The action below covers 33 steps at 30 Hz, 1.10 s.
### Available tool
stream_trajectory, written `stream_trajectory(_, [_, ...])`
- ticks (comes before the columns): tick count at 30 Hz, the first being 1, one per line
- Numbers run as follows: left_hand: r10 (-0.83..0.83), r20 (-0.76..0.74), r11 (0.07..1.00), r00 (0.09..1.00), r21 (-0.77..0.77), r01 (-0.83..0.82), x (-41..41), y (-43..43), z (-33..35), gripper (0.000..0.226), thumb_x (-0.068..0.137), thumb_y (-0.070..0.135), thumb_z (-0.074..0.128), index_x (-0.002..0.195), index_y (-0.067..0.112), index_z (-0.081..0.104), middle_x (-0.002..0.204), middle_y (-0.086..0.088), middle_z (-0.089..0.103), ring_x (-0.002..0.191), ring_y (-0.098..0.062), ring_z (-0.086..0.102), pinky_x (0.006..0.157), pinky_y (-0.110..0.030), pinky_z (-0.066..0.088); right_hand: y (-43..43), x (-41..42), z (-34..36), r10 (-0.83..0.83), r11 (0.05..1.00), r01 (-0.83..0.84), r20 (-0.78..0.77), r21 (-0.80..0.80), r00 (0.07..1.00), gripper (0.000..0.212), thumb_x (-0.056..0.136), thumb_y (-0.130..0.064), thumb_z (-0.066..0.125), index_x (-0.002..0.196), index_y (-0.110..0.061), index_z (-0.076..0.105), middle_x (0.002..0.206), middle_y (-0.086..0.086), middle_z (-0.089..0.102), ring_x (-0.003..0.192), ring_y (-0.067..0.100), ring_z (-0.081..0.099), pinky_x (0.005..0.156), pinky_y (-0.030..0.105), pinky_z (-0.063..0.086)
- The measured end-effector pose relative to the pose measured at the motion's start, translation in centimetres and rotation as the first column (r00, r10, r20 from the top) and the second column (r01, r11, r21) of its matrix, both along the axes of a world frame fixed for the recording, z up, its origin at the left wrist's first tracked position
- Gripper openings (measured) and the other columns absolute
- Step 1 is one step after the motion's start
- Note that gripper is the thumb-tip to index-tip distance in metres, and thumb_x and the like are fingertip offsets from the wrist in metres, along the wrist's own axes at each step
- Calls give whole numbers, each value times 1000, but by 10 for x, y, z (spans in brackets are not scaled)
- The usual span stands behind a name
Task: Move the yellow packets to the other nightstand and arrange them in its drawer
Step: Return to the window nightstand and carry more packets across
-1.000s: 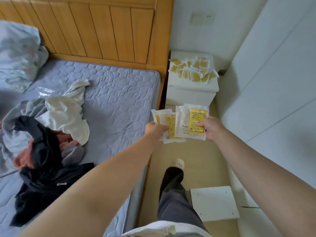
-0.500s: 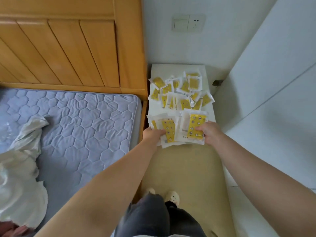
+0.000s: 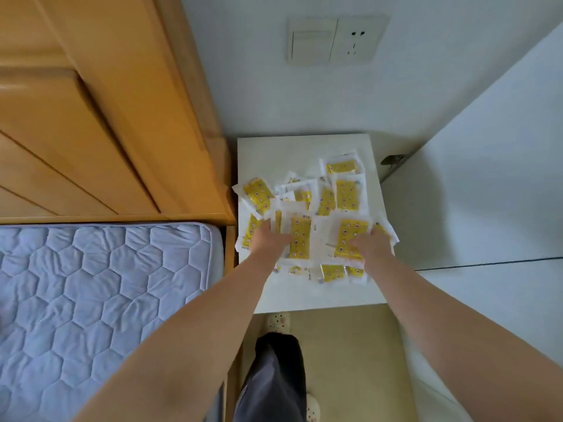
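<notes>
Head view, centre frame: my left grip and right grip each pinch a fan of yellow packets, thumbs on top, low over the white nightstand. Whether they touch the loose packets heaped beneath, I cannot tell. The wooden headboard crowds the nightstand's left side, with the quilted mattress at lower left and a white panel closing the right. A socket plate sits top centre. My slipper is just below the nightstand's near edge.
</notes>
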<state>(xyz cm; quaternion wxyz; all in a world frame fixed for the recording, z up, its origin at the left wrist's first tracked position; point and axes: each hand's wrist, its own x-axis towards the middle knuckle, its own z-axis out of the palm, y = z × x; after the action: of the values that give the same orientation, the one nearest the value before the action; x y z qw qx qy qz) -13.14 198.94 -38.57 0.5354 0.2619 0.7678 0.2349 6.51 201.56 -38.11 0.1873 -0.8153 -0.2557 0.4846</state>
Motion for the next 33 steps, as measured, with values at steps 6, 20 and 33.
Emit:
stream_trajectory(6, [-529,-295,840,795,-49,540,8,36,-51,93,91,17,60,152,32,-8,161,-2,-5,146,-30,12,108,-46,35,39,-15,-40,298,954,-298,140,-23,944,51,86,-2,54,135,-8,40,102,6,56,78,17,50,52,22,38])
stream_trajectory(20, [-602,-403,758,690,-16,652,10,13,4,63,99,25,45,153,24,12,162,-2,-3,149,-23,-1,120,-46,13,18,-12,25,574,812,-583,142,30,806,53,90,-12,53,141,-14,39,144,7,42,123,24,48,90,31,41])
stream_trajectory(33, [-266,-832,817,487,74,572,26,-194,170,62,101,32,38,153,21,8,161,-3,-6,148,-21,-7,120,-44,6,-146,-40,188,745,222,-872,501,436,440,51,90,-12,55,139,-10,40,143,5,38,135,20,33,108,31,32])
